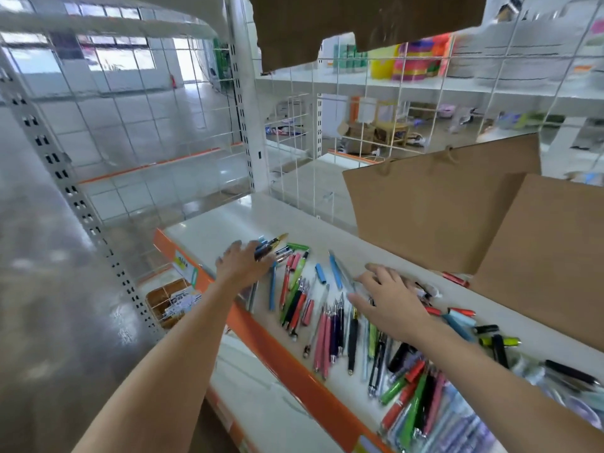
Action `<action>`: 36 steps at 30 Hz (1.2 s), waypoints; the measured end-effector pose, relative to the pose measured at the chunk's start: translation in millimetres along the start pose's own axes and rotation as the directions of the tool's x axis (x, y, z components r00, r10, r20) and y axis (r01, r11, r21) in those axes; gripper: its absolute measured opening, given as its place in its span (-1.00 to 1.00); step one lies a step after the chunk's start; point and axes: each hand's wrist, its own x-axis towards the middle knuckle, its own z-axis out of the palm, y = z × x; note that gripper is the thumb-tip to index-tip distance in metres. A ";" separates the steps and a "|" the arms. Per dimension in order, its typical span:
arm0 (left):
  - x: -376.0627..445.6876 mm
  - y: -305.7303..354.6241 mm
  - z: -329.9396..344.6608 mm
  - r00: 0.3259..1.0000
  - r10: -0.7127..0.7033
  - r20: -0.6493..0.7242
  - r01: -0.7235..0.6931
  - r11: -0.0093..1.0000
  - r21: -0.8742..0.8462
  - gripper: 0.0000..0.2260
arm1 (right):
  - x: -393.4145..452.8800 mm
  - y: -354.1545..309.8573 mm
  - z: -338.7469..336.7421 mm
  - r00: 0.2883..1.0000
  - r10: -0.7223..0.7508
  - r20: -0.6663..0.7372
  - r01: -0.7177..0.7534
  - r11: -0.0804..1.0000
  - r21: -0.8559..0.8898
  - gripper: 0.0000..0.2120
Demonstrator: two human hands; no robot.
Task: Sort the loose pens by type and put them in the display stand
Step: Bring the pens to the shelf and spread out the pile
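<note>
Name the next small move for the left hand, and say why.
Probably draw the left hand back with the few pens it grips. Its fingers already hold them at the far end of the shelf, and no display stand is in view.

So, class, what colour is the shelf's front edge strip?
Orange: the edge strip shows best in the head view.

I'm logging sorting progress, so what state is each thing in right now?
left hand: holds a few pens
right hand: open, resting on the loose pens
loose pens: lying on the shelf
paper bag: upright
</note>
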 end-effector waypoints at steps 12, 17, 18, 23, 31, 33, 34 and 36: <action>-57.2 36.3 24.8 0.961 0.275 -0.006 -0.259 0.900 -0.351 -0.63 | -9.9 -0.4 4.9 0.997 -0.078 -0.027 0.078 0.997 -0.003 -0.67; -82.3 55.9 31.4 0.950 0.313 0.006 -0.287 0.880 -0.380 -0.61 | -24.5 -1.3 1.9 0.996 -0.085 -0.022 0.085 0.996 -0.010 -0.65; -86.7 58.9 31.8 0.943 0.332 0.007 -0.306 0.876 -0.373 -0.61 | -27.0 -1.3 0.3 0.996 -0.082 -0.027 0.082 0.997 -0.004 -0.65; -98.6 66.5 26.7 0.910 0.414 -0.022 -0.391 0.840 -0.375 -0.59 | -31.3 4.6 -7.5 0.994 -0.075 -0.079 0.077 0.997 0.020 -0.70; -25.4 29.8 10.0 0.961 0.227 -0.155 -0.255 0.949 -0.187 -0.65 | 18.3 8.6 -15.0 0.998 -0.034 -0.055 0.033 0.999 -0.032 -0.67; -2.6 19.7 7.7 0.979 0.153 -0.131 -0.168 0.980 -0.109 -0.57 | 34.5 9.6 -15.3 0.999 0.007 -0.042 -0.007 1.000 0.001 -0.65; 6.0 16.7 6.4 0.986 0.122 -0.117 -0.132 0.988 -0.082 -0.53 | 41.7 9.4 -15.8 0.999 0.031 -0.027 -0.031 0.999 0.026 -0.63; 20.3 14.0 5.5 0.996 0.072 -0.059 -0.077 0.994 -0.078 -0.47 | 56.0 10.2 -14.0 0.995 0.098 0.017 -0.098 0.995 0.034 -0.60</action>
